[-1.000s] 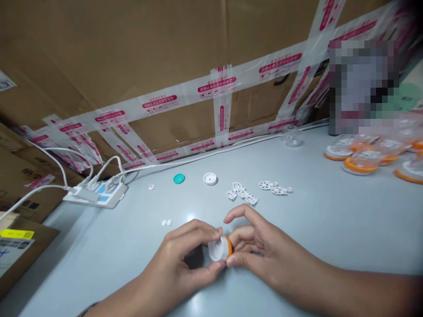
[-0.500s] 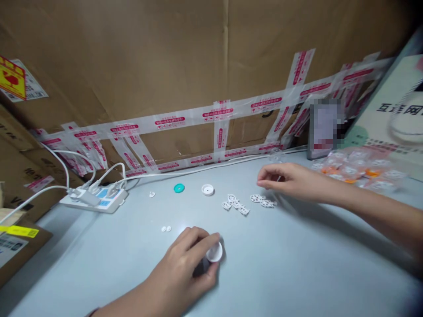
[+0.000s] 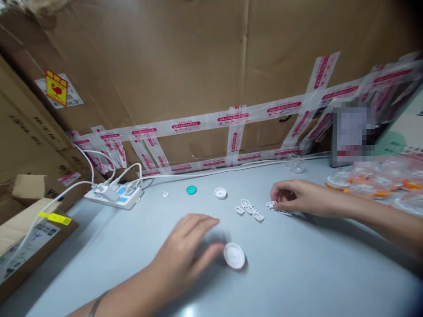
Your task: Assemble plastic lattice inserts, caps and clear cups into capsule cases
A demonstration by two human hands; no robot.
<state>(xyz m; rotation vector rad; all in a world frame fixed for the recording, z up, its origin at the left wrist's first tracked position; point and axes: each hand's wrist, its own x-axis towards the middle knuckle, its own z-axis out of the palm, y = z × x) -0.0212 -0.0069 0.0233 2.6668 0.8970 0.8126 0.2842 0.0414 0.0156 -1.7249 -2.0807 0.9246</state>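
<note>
My left hand (image 3: 190, 246) is open, thumb and fingers apart, just left of a white round dish-like cap (image 3: 234, 256) on the table. Its fingers are slightly blurred and no longer around the cap. My right hand (image 3: 294, 198) is lowered to a small group of white openwork pieces (image 3: 271, 205), with thumb and fingertips closed on one of them. The hand partly hides that group. Left of it lie more white openwork pieces (image 3: 249, 209). Farther back are a white ring-shaped part (image 3: 220, 193), a teal disc (image 3: 191, 189) and a small white part (image 3: 165, 193).
A white power strip (image 3: 115, 196) with plugged cables stands at the back left, near an open carton (image 3: 36, 229). A large taped cardboard box (image 3: 185, 88) backs the table. A clear plastic piece (image 3: 295, 164), a phone-like device (image 3: 352, 134) and clear-and-orange round items (image 3: 373, 180) are at right.
My left hand has let go of the white cap and drawn away leftward. My right hand has come down onto the openwork pieces. The view has swung left, shifting everything rightward.
</note>
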